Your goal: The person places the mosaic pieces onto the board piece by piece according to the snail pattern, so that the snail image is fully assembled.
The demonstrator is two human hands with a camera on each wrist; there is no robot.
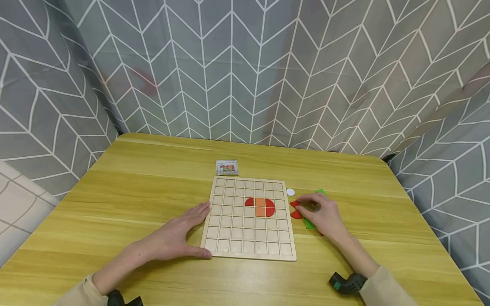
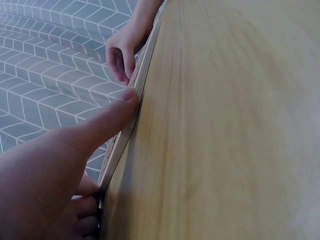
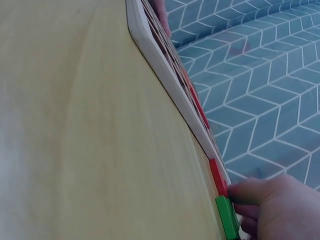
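My left hand rests at the left side of a wooden grid board, fingertips along its left edge and thumb at the near left corner. On the board lie red rounded pieces and orange square pieces, forming one joined shape. My right hand is just right of the board, its thumb and index finger pinching a red piece with a curved side. Another red piece lies just below it. Green pieces sit under and beside that hand, partly hidden by it.
A small picture card with a coloured pattern on a grid lies behind the board. A white round piece is beside the board's right edge. Patterned grey curtains hang round the wooden table.
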